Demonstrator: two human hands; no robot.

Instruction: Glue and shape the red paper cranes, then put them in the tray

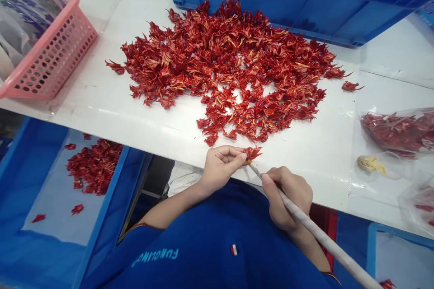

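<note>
My left hand point(224, 165) is closed in a pinch on a small red flower-like piece point(252, 152) with pointed petals, just over the table's front edge. A spot of yellow-orange shows at its base. My right hand point(288, 194) is wrapped around a long, pale, tapered stick point(322, 235). The stick's thin end reaches the base of the red piece; whether it touches I cannot tell. Just beyond my hands, a wide heap of similar red pieces point(217, 63) is spread on the white table point(162, 131).
Behind the heap stands a large blue bin point(288, 4). A pink perforated basket point(57, 54) holds bagged items at left. Below left, a blue crate point(101, 230) contains more red pieces. At right lie a clear bag point(403, 128) of red pieces and a small cup point(389, 167) beside something yellowish.
</note>
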